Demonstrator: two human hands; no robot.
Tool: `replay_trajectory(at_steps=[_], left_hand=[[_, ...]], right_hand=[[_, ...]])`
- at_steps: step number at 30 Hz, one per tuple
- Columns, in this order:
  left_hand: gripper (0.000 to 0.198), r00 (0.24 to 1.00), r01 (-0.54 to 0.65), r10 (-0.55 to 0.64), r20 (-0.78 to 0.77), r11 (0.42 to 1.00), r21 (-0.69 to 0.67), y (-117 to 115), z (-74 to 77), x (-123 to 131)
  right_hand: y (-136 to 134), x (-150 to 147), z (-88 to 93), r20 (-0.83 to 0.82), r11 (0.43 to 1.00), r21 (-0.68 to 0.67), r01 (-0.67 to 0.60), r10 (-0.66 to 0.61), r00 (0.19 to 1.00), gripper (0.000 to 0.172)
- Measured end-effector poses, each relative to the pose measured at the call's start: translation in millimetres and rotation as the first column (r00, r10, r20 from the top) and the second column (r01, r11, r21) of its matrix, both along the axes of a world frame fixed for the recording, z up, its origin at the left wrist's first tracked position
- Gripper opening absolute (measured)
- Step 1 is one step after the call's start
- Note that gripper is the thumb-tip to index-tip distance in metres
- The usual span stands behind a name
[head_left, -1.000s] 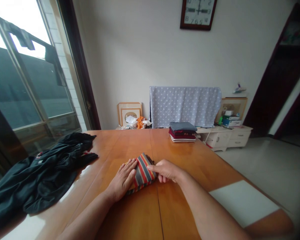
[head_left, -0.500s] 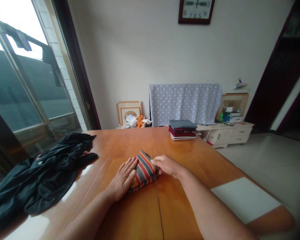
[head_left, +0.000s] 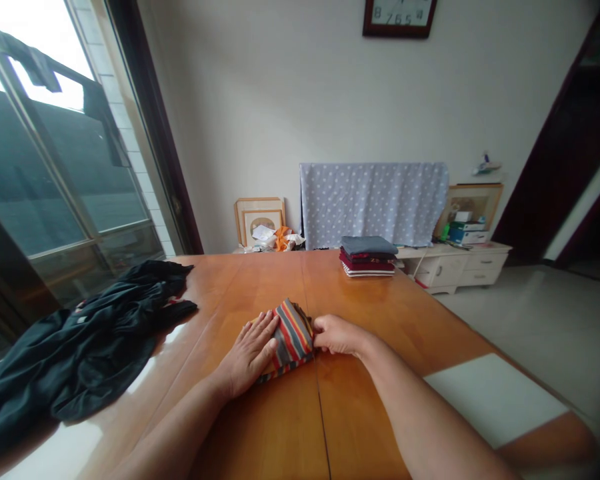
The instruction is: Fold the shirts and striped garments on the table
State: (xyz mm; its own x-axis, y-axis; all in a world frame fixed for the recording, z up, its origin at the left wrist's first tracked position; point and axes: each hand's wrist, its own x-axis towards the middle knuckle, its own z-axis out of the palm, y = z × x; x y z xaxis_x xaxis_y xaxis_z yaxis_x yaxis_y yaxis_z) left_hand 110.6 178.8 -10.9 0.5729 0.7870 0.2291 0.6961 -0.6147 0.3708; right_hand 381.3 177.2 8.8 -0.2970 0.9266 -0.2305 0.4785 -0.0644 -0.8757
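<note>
A folded striped cloth (head_left: 295, 333) in red, grey and yellow lies on the wooden table (head_left: 260, 433), near the middle. My left hand (head_left: 250, 357) rests flat on its left part, fingers stretched out. At the cloth's right edge is my right hand (head_left: 336, 335), its fingers curled closed against the edge; the fingertips are partly hidden, with the cloth's edge between or under them.
Dark clothing (head_left: 100, 340) lies heaped on the table's left side. A stack of folded clothes (head_left: 369, 257) stands at the far edge. A pale sheet (head_left: 497, 399) lies at the right. Beyond are a dotted cloth cover (head_left: 373, 203) and a white cabinet (head_left: 460, 269).
My right hand has shifted slightly right and down along the cloth's edge, its fingers more curled. My left hand stays flat on the cloth. The view has tilted slightly.
</note>
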Motion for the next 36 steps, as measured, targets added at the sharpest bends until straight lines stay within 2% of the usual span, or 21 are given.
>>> replay_trajectory(at_steps=[3,6,9,11,13,15,17,18,20,23,25,28,32,36], left_hand=[[0.06,0.999,0.02,-0.018,-0.047,0.999,0.042,0.8,-1.7,0.8],[0.062,0.997,0.021,-0.018,-0.072,0.999,0.04,0.2,-0.4,1.5],[0.063,0.998,0.008,-0.006,-0.062,0.999,0.036,-2.4,3.3,0.7],[0.065,0.999,-0.001,0.004,-0.042,0.999,0.052,-4.6,5.6,-0.5],[0.066,1.0,-0.009,0.01,-0.018,0.998,0.068,-6.5,6.8,-1.6],[0.066,1.0,-0.018,0.017,0.009,0.997,0.075,-8.0,6.9,-2.2],[0.064,0.999,-0.031,0.028,0.041,0.997,0.073,-9.3,7.2,-2.1],[0.063,0.997,-0.042,0.038,0.061,0.997,0.068,-10.0,7.8,-2.0],[0.061,0.991,-0.081,0.075,0.109,0.996,0.048,-11.6,11.0,-2.6],[0.058,0.966,-0.191,0.187,0.177,0.982,0.006,-14.9,20.7,-7.3],[0.058,0.949,-0.245,0.243,0.202,0.969,-0.015,-18.4,27.8,-13.4],[0.061,0.949,-0.244,0.249,0.194,0.969,-0.05,-27.7,32.0,-22.3],[0.076,0.955,-0.233,0.244,0.166,0.969,-0.085,-45.7,16.4,-18.8],[0.076,0.931,-0.324,0.329,0.159,0.944,-0.054,-57.0,-10.1,4.0]], right_hand=[[2.5,6.5,-4.6,0.082,0.998,-0.003,-0.056,0.056,0.995,0.006],[6.1,16.6,-8.4,0.136,0.999,0.002,-0.047,0.047,0.99,0.006],[8.0,19.2,-5.5,0.088,0.988,0.145,0.058,-0.071,0.994,0.004],[6.3,13.0,0.9,0.032,0.915,0.351,0.197,-0.222,0.975,0.009],[1.7,1.2,8.7,-0.002,0.792,0.562,0.238,-0.286,0.958,0.015],[-4.0,-12.5,14.3,0.049,0.699,0.704,0.123,-0.221,0.974,0.024],[-7.1,-23.3,14.5,0.187,0.661,0.748,-0.062,-0.121,0.975,0.035],[-6.8,-26.4,12.2,0.268,0.668,0.73,-0.147,-0.081,0.96,0.04],[-2.1,-27.6,3.9,0.397,0.735,0.628,-0.257,-0.018,0.917,0.049],[10.0,-22.1,-11.5,0.446,0.857,0.431,-0.281,0.069,0.892,0.058],[16.4,-19.1,-18.9,0.428,0.887,0.372,-0.274,0.099,0.899,0.06],[20.2,-19.5,-23.8,0.421,0.891,0.359,-0.278,0.112,0.9,0.062],[20.0,-22.1,-24.6,0.438,0.904,0.333,-0.268,0.103,0.893,0.064],[19.5,-21.5,-25.7,0.454,0.904,0.322,-0.28,0.112,0.884,0.065]])
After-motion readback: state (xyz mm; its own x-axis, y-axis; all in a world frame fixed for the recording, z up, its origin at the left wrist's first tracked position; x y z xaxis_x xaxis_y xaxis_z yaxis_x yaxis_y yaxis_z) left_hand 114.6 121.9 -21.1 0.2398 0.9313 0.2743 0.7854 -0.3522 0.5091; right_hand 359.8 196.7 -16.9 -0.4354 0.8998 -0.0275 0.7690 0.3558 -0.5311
